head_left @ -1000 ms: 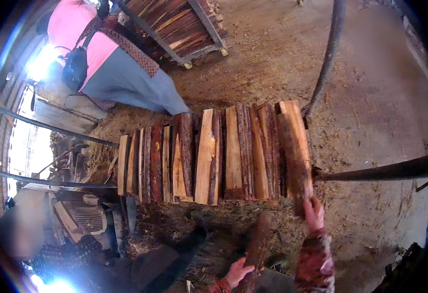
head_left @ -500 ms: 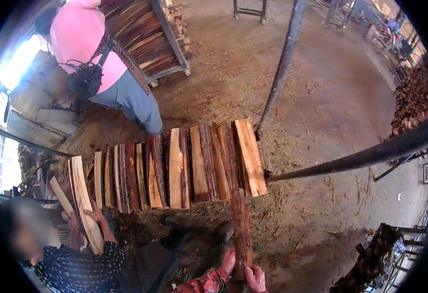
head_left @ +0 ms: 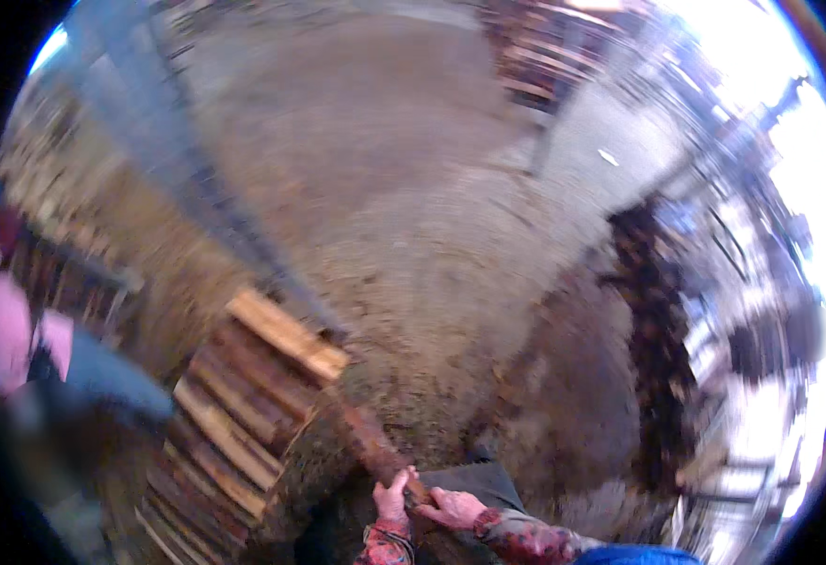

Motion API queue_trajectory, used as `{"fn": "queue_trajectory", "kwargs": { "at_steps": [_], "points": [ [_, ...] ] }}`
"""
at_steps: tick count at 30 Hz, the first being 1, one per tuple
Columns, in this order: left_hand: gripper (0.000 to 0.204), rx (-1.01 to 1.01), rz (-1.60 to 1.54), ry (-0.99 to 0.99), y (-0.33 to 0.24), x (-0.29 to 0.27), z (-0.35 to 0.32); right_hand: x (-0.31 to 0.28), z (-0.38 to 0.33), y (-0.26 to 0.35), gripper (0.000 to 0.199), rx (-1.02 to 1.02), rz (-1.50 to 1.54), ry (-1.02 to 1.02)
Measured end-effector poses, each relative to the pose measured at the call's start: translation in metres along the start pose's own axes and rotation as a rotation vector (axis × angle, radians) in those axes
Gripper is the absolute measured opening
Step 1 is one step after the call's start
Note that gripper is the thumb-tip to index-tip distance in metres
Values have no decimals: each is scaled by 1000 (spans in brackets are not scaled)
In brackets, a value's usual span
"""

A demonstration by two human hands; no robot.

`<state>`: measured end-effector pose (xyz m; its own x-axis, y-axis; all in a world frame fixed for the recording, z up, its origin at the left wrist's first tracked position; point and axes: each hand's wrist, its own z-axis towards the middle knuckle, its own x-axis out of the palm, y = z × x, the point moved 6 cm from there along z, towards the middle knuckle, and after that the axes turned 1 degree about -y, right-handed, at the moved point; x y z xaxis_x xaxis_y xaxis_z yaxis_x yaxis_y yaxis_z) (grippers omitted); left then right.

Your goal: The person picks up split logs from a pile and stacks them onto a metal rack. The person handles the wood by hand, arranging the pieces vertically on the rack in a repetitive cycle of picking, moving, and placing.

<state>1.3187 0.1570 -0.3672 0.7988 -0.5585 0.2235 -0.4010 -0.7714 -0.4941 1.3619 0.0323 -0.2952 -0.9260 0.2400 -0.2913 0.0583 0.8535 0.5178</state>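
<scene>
A reddish-brown piece of wood with rough bark (head_left: 368, 441) slants away from me at the bottom middle. My left hand (head_left: 391, 499) is closed on its side near the close end. Around that same end, just to the right, my right hand (head_left: 454, 508) is closed too. The far end of the piece comes near the corner of a long row of split wood pieces (head_left: 234, 443) lying side by side at the left. The pale outermost piece (head_left: 286, 337) marks the row's far end. Motion blur hides finer detail.
A dark metal post (head_left: 206, 188) slants down to the row's far end. At the left edge stands a co-worker in a pink top (head_left: 6, 325), beside a rack of wood (head_left: 69, 273). A dark heap of wood pieces (head_left: 653, 311) runs along the right, over the dirt floor (head_left: 413, 235).
My view has swung to the right, so the row and the pink-clad co-worker now appear farther left. The bark-covered piece remains in both hands. The seated co-worker is no longer clearly visible.
</scene>
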Motion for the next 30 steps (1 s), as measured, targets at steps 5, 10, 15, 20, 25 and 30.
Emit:
{"fn": "queue_trajectory", "kwargs": {
  "at_steps": [5,10,15,20,25,30],
  "points": [
    [26,25,137,52,45,49,-1,14,0,-83,59,-123,708,7],
    [27,-78,364,107,63,102,-22,-2,-31,-116,47,-40,1127,-4],
    [35,-220,487,375,89,178,-25,-52,-72,-155,46,-21,1428,-358],
    [22,-285,557,580,115,244,-28,-128,-142,-241,47,-25,1461,-919],
    [13,-252,700,515,126,247,-10,-228,-250,-332,46,-25,1263,-1488],
    [11,-262,743,463,122,207,2,-372,-315,-447,30,106,970,-1883]
  ]
}}
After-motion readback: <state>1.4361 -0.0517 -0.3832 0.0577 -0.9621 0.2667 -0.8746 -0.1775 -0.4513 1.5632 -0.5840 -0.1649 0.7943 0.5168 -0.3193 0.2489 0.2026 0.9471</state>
